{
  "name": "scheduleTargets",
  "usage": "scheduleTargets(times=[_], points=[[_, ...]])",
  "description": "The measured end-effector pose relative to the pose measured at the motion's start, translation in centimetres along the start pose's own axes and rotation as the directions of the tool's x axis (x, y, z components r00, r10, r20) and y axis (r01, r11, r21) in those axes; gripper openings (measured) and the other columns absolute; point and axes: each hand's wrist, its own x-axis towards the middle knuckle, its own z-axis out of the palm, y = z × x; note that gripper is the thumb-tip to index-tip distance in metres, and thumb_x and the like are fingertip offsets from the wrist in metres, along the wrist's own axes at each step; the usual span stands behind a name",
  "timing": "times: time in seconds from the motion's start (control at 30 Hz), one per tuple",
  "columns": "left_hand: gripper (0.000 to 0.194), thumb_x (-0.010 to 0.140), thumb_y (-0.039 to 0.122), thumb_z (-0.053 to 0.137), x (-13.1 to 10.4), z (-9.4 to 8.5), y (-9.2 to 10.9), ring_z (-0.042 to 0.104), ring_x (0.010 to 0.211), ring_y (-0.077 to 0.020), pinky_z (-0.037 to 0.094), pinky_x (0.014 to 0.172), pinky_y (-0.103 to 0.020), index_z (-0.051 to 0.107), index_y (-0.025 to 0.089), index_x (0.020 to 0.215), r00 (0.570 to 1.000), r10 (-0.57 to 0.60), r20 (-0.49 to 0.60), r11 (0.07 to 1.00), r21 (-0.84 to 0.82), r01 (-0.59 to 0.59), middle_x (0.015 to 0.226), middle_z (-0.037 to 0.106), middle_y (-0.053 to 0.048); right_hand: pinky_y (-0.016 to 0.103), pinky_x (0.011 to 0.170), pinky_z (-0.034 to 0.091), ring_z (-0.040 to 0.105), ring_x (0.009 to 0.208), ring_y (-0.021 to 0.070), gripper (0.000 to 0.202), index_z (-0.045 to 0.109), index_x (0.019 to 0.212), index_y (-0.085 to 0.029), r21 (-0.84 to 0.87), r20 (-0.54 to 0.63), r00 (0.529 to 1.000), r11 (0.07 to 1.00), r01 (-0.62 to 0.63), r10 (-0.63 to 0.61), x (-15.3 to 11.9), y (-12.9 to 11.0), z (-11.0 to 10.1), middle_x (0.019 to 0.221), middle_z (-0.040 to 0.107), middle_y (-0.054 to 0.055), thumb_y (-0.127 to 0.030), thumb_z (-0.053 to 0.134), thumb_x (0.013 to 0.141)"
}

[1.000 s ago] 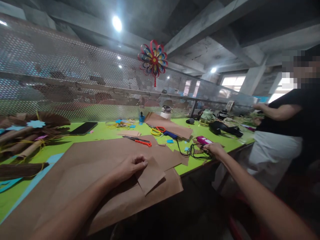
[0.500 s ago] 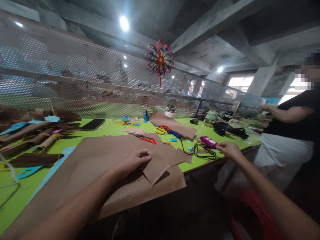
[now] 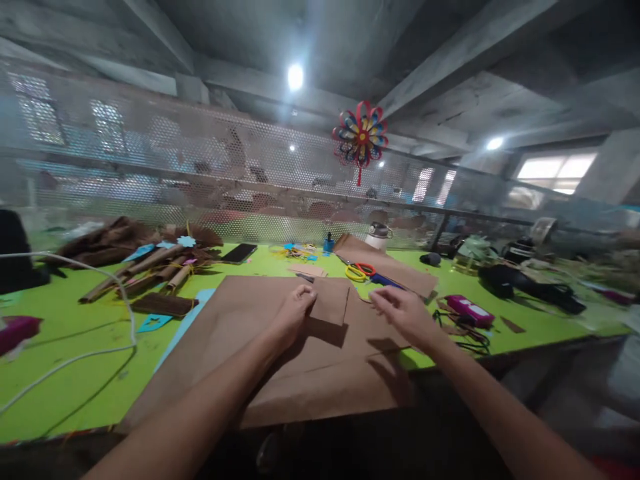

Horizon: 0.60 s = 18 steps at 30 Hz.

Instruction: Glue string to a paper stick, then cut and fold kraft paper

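My left hand (image 3: 295, 313) is closed on the edge of a small brown paper piece (image 3: 331, 303), which it holds tilted just above a large brown paper sheet (image 3: 240, 333). To the right of that piece, my right hand (image 3: 403, 317) hovers over the sheet's right part with fingers loosely bent and apart, nothing visible between them. Yellow and red-handled scissors (image 3: 361, 270) lie behind, near a dark blue handle (image 3: 389, 281). The dark tip of a cutter (image 3: 304, 277) shows behind the lifted piece; the rest is hidden.
Rolled brown paper bundles (image 3: 160, 267) and a phone (image 3: 240, 253) lie at the left-back. A white cable (image 3: 133, 313) loops over the green table (image 3: 60, 373). At right are a magenta box (image 3: 469, 311), black cords (image 3: 473, 343) and a triangular brown scrap (image 3: 513, 325).
My right hand has come from beside the magenta box to over the sheet. A brown scrap now lies right of that box. My left hand has raised the small paper piece. The view has turned left.
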Motion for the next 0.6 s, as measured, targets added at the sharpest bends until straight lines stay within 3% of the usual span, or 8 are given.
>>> scheduleTargets(times=[0.03,0.1,0.2,0.27,0.37,0.47,0.53,0.6], points=[[0.037,0.064,0.047,0.071,0.1,-0.2,0.0,0.059,0.063,-0.0174,0.044,0.058,-0.027,0.050,0.019,0.078,1.000,0.018,-0.025,1.000,-0.012,-0.018,0.067,0.061,0.000,0.026,0.052,0.044,0.060,0.065,0.0186,0.038,0.066,0.080,-0.020,0.127,0.098,0.989,0.984,-0.122,0.110,1.1,0.0,1.8,0.073,0.067,0.006,-0.057,0.068,0.071],[0.038,0.063,0.048,0.070,0.3,-0.5,-0.1,0.060,0.063,-0.0178,0.045,0.060,-0.028,0.050,0.019,0.078,0.996,0.046,-0.073,0.998,-0.032,-0.049,0.067,0.061,0.001,0.024,0.047,0.042,0.059,0.058,0.0160,0.045,0.064,0.078,-0.018,0.199,0.205,0.968,0.962,-0.188,0.146,2.8,0.5,4.8,0.068,0.065,0.004,-0.062,0.068,0.068],[0.037,0.063,0.048,0.069,0.6,-0.9,-0.2,0.059,0.062,-0.0174,0.046,0.060,-0.029,0.049,0.020,0.078,0.989,0.066,-0.130,0.995,-0.062,-0.074,0.064,0.060,0.002,0.023,0.047,0.042,0.054,0.050,0.0119,0.048,0.059,0.066,-0.017,0.262,0.287,0.951,0.945,-0.196,0.118,4.2,1.4,7.8,0.059,0.062,0.002,-0.064,0.067,0.067],[0.036,0.063,0.046,0.069,0.7,-1.2,-0.2,0.058,0.061,-0.0165,0.045,0.059,-0.028,0.047,0.020,0.075,0.986,0.066,-0.151,0.994,-0.081,-0.078,0.062,0.058,0.003,0.023,0.049,0.042,0.052,0.048,0.0106,0.048,0.055,0.063,-0.018,0.293,0.289,0.953,0.939,-0.182,0.094,4.5,1.9,8.7,0.056,0.060,0.001,-0.065,0.066,0.068],[0.035,0.062,0.042,0.072,0.8,-1.5,0.3,0.058,0.061,-0.0149,0.042,0.056,-0.024,0.047,0.020,0.070,0.988,0.042,-0.147,0.993,-0.102,-0.058,0.063,0.058,0.002,0.023,0.050,0.040,0.050,0.049,0.0104,0.048,0.052,0.064,-0.019,0.307,0.257,0.965,0.942,-0.137,0.057,5.2,2.5,8.4,0.056,0.058,-0.001,-0.066,0.062,0.071],[0.031,0.066,0.039,0.072,0.7,-1.8,1.5,0.060,0.069,-0.0147,0.043,0.059,-0.023,0.053,0.019,0.079,0.995,0.035,-0.096,0.988,-0.147,-0.049,0.076,0.063,-0.002,0.022,0.049,0.037,0.047,0.047,0.0097,0.047,0.050,0.061,-0.019,0.275,0.297,0.955,0.957,-0.092,0.006,5.7,2.7,6.6,0.053,0.055,-0.003,-0.064,0.063,0.072],[0.032,0.070,0.041,0.071,0.4,-1.7,2.2,0.059,0.071,-0.0133,0.042,0.060,-0.022,0.058,0.019,0.089,1.000,0.016,0.007,0.989,-0.147,-0.014,0.083,0.064,-0.003,0.022,0.048,0.036,0.045,0.046,0.0095,0.044,0.052,0.059,-0.019,0.235,0.392,0.920,0.969,-0.078,-0.021,5.7,2.4,5.0,0.051,0.054,-0.003,-0.058,0.068,0.070],[0.034,0.070,0.043,0.073,-0.1,-1.4,2.4,0.056,0.065,-0.0116,0.040,0.057,-0.021,0.061,0.018,0.089,0.988,-0.049,0.144,0.996,-0.067,0.059,0.080,0.063,-0.003,0.022,0.048,0.035,0.046,0.047,0.0097,0.040,0.056,0.059,-0.018,0.159,0.517,0.854,0.987,-0.030,-0.057,5.5,2.0,3.6,0.052,0.054,-0.003,-0.053,0.070,0.071]])
